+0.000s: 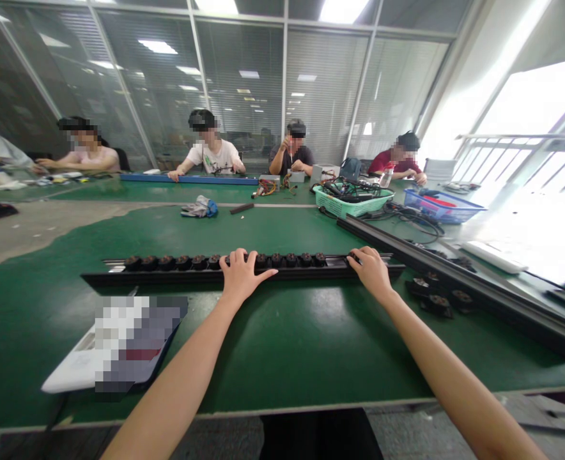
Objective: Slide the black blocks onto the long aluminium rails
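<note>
On my feed the long black rail [167, 276] lies crosswise on the green table [282, 345], running from 9 o'clock to 3 o'clock just ahead of both arms, with a row of round black caps [186, 261] seated along its top. I have the left hand [241, 275] laid on the rail near its middle, at about 12 o'clock from the wrist; its fingers are spread and loose over the caps, thumb pointing out toward 3 o'clock, nothing clenched. The right hand [371, 268] sits on the rail close to its right end, fingers bent over the top edge; I cannot tell whether they really grip it or only rest there. At 3 o'clock from that hand a few loose caps [436, 300] lie on the mat, beside a second rail [479, 294] that runs off toward 4 o'clock. A white device [71, 374] lies at 8 o'clock. Toward 1 o'clock stand a green basket [344, 207] and a blue basket [443, 211], and four people sit along the far side.
</note>
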`<state>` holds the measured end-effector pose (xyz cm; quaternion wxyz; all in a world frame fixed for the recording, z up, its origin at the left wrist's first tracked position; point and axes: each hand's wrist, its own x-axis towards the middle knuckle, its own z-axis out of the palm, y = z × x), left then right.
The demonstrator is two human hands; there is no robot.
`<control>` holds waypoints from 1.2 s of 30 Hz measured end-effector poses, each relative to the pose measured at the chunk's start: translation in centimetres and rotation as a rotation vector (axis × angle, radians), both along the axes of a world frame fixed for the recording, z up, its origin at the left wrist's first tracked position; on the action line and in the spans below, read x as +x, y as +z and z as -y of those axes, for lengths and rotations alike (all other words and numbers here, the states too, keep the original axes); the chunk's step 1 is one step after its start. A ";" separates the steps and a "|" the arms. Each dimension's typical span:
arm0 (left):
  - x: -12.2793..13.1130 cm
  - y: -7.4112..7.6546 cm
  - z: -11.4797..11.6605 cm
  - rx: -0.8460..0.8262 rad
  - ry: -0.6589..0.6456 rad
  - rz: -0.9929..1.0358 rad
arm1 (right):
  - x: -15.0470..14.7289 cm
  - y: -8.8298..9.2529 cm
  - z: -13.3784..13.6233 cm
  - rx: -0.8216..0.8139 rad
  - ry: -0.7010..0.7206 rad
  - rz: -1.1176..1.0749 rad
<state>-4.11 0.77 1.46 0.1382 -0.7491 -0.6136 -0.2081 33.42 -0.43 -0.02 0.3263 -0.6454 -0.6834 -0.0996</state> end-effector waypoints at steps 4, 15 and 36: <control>0.0 0.0 -0.1 0.001 -0.001 0.000 | 0.0 0.2 0.2 -0.003 -0.028 0.014; 0.0 0.1 0.1 -0.001 -0.001 -0.009 | 0.7 0.0 -0.1 -0.023 -0.049 0.008; 0.0 0.1 0.1 -0.021 -0.005 0.023 | 1.0 0.2 0.3 -0.011 -0.066 -0.051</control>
